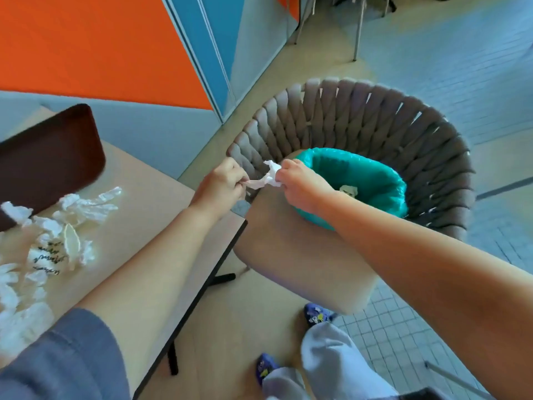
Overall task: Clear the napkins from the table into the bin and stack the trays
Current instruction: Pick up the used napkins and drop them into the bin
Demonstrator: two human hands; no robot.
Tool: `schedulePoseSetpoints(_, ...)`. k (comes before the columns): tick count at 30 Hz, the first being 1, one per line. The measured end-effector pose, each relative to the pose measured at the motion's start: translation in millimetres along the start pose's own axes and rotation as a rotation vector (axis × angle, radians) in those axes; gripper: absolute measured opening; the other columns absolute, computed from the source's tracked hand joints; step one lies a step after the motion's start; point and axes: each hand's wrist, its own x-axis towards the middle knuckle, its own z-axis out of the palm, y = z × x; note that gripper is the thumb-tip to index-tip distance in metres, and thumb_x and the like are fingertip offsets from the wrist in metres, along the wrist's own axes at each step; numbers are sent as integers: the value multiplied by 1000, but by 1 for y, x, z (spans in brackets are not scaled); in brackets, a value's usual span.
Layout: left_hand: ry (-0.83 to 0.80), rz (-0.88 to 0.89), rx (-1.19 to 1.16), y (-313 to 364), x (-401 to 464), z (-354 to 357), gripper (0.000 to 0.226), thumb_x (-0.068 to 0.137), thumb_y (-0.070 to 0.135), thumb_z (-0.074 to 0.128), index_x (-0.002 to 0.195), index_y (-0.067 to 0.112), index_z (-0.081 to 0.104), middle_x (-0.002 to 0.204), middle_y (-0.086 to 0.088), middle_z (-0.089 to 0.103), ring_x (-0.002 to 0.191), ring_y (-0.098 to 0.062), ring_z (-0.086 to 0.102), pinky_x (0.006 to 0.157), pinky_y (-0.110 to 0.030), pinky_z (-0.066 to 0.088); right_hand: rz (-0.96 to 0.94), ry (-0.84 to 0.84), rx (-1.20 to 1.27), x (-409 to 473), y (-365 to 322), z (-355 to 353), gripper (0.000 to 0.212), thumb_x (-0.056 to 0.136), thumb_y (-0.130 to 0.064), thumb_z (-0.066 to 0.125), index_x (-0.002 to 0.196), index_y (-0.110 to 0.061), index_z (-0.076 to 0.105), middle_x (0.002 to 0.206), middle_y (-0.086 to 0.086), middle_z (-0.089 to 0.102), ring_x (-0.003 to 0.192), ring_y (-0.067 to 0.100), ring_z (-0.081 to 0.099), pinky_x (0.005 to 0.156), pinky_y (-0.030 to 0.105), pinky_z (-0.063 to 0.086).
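Head view, nearest zone: grey trouser legs [326, 368] and blue shoes [317, 314] stand on the floor at the bottom edge. A grey sleeve [66, 359] covers the left upper arm.

Middle zone, left: the counter [161, 226] carries a scatter of crumpled white napkins [83, 209] along its left part, one of them printed with dark script. A dark brown tray [52, 160] lies at the far left corner of the counter, its near edge touching the closest napkins.

Middle zone, centre: both arms reach forward past the counter's right corner. The left hand [222, 186] has its fingers curled, pinching one end of a twisted white napkin [266, 177]. The right hand [300, 186] has its fingers clenched round the other end of the same napkin. The napkin spans the gap between the two hands and sits just beside the near rim of the bin, over a tan chair seat [302, 255].

Far zone: the bin [375, 180] is lined with a teal bag and stands on the chair seat, inside the curve of the grey woven chair back [375, 122]. A crumpled pale item [349, 190] lies inside the bin. Beyond, an orange and blue wall panel [115, 47] meets the floor, and chair legs [357, 33] stand at the top.
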Motion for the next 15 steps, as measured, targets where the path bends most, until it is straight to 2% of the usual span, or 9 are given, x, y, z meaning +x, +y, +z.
schedulePoseSetpoints(4,-84,75,-14,39,49,49,16,78,-3,58,89,1,69,93,-16,57,84,-33,57,72,-44,50,163,-28,-28,-22,70,-1,21,87,1,44,103,0,58,112,17,51,106,33,45,83,43,42)
schedulePoseSetpoints(10,-80,142,-31,69,78,84,10,80,0,62,87,1,69,92,-16,60,85,-30,57,74,-33,46,267,-115,-24,-39,115,5,22,85,-8,50,104,-2,58,111,17,51,107,33,45,82,42,44)
schedulePoseSetpoints(12,-99,182,-15,78,87,96,10,78,0,62,85,1,70,90,-17,61,86,-34,57,75,-38,47,292,-176,-28,-44,131,13,23,86,-3,46,106,-2,59,111,17,51,107,34,45,84,42,45)
schedulePoseSetpoints(15,-105,221,3,85,98,112,16,76,10,56,81,4,70,86,-15,64,84,-37,58,74,-43,49,320,-250,-41,-48,144,20,23,89,-3,45,108,-2,58,111,17,50,108,34,45,85,43,46)
